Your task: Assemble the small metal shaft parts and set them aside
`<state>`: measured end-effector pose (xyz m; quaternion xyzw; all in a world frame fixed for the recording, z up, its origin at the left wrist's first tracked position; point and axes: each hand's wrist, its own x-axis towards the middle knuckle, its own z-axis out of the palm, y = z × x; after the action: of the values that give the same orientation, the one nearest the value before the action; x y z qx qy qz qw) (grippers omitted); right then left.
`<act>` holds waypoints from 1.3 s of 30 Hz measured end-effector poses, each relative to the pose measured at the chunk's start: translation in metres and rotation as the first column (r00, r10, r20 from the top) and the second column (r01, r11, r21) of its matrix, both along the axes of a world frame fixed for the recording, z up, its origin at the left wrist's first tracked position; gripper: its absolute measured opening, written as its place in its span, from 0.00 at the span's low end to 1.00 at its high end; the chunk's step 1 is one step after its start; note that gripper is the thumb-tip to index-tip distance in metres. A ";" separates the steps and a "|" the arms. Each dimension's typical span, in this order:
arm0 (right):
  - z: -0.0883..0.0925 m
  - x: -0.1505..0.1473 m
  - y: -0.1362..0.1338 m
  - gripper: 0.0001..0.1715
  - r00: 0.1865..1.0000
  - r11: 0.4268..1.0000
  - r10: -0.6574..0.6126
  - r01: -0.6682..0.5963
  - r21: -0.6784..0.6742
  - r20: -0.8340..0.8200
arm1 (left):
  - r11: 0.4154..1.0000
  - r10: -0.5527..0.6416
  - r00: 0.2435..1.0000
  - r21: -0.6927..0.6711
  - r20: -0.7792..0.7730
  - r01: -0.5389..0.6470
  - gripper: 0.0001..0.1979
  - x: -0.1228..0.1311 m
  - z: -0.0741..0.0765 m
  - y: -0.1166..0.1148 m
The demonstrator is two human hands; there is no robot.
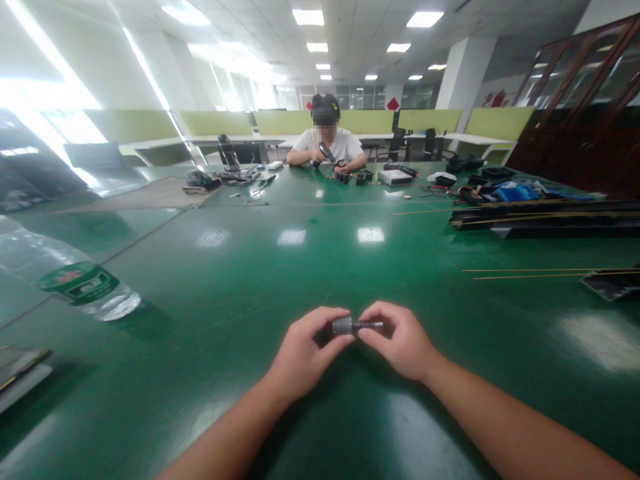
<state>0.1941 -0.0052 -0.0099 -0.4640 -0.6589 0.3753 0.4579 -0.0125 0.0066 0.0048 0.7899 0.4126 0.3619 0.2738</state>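
Your left hand [301,348] has a narrow grip, thumb below and fingers above, holding the grey cylindrical head of a small metal shaft piece [343,325]. Your right hand [403,341] grips narrowly too, with the thumb and forefinger pinched about the thin dark shaft, whose bright tip points to your right. The piece lies level between your two hands, just above the near middle of the green worktop [300,277]; its finer detail is too small to tell.

To your left you have a clear plastic bottle [80,283] with a green label, well apart from your hands, and nearer to you a flat stack [20,377] cut off by the view's edge. Away to your right lie long black rails [550,220] with thin yellow rods [525,275] near them, and behind the rails a bright blue bundle [517,191].

Across from you sits a co-worker [327,143] in a white shirt, holding a dark handheld tool [327,153]. Small black parts and a white box [395,177] lie on the worktop near that person
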 end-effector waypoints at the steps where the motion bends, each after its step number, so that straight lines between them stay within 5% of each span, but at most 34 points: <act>1: 0.000 0.000 0.000 0.03 1.000 1.000 -0.003 0.003 -0.004 0.000 | 1.000 0.002 1.000 0.001 0.000 -0.002 0.13 0.000 0.000 0.000; 39: -0.004 0.005 0.003 0.05 0.997 0.996 -0.080 0.080 0.030 -0.021 | 0.998 0.068 0.998 0.012 0.013 -0.068 0.13 -0.003 0.003 0.002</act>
<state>0.1988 -0.0025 -0.0144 -0.4792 -0.6411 0.3509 0.4860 -0.0155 0.0082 0.0080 0.7748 0.4352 0.3784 0.2592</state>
